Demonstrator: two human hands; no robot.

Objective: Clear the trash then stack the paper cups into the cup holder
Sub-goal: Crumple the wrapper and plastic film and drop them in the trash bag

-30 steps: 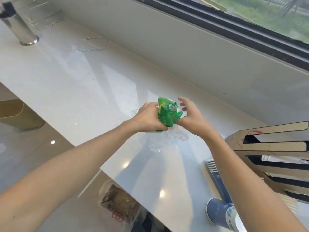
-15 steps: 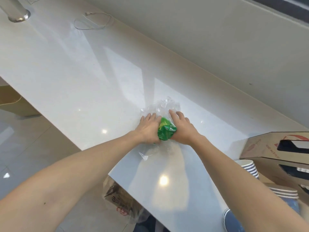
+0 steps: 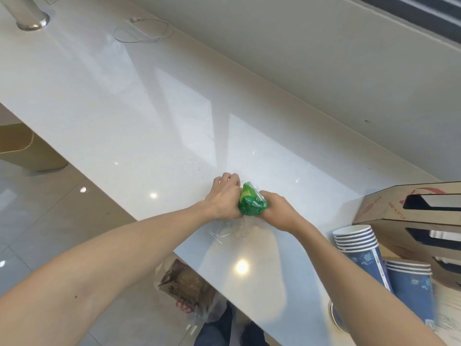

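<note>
**Trash bunched between both hands on the counter**

A crumpled green wrapper (image 3: 251, 202) sits low on the white counter (image 3: 124, 116), squeezed between 2 hands, with clear plastic film (image 3: 234, 229) spilling out beneath it toward the viewer. The left hand (image 3: 224, 197) is clenched against the wrapper's left side; the right hand (image 3: 277, 208) is curled against its right. Half a second ago the film lay spread wide under flatter fingers; now it is gathered tight, so the trash looks ready to lift away. A bag of rubbish (image 3: 187, 288) waits on the floor below the counter edge. To the right, blue paper cups (image 3: 359, 242) stand in 2 short stacks beside the cardboard cup holder (image 3: 389, 208), untouched.
</note>
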